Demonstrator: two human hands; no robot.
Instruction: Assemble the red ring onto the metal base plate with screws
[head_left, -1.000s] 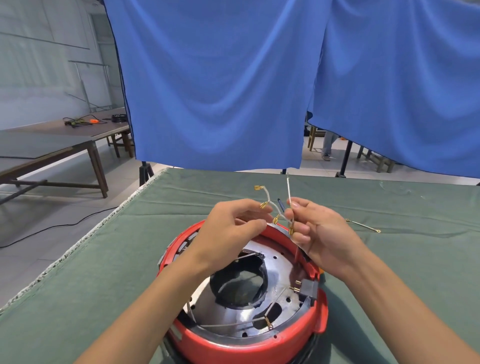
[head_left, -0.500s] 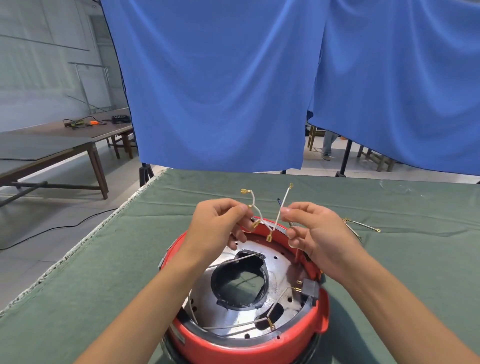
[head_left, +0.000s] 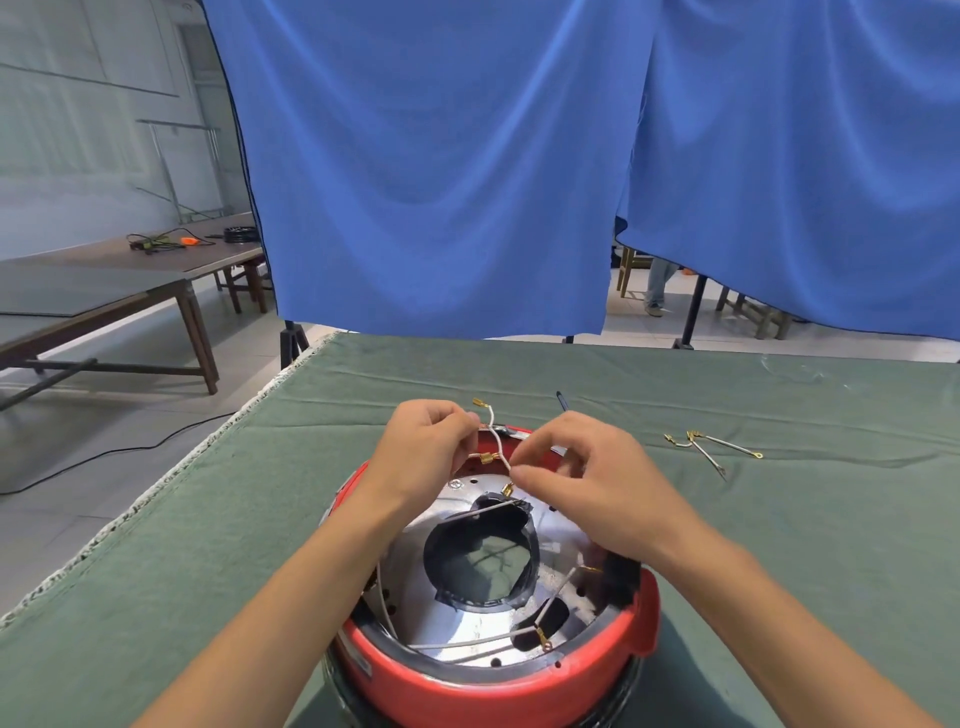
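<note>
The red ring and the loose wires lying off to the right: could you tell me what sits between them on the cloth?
Nothing: in the head view, only bare green cloth lies between the red ring and the loose wires.

The red ring (head_left: 467, 691) looks like glossy, smooth plastic. Inside it the base plate (head_left: 431, 603) is shiny bare metal. Matt green cloth (head_left: 182, 571) covers the counter.
</note>
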